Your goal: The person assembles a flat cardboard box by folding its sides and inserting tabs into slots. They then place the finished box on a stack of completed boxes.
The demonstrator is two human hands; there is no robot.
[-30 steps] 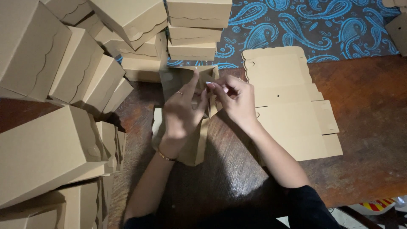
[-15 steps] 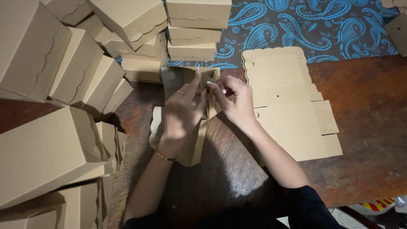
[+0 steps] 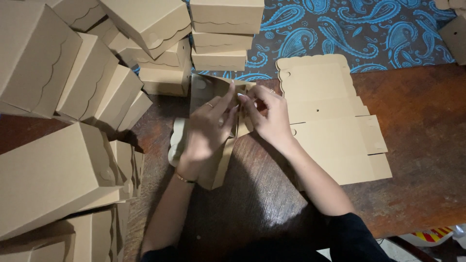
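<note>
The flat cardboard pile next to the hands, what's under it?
The flat cardboard sheets lie stacked on the brown wooden table, beside the right hand. How many sheets sit below the top ones is hidden.

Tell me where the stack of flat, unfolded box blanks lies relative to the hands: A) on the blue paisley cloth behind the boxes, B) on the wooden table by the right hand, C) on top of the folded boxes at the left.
B: the flat box blanks lie on the wooden table just beside the right hand, while both hands work a part-folded box.
</note>
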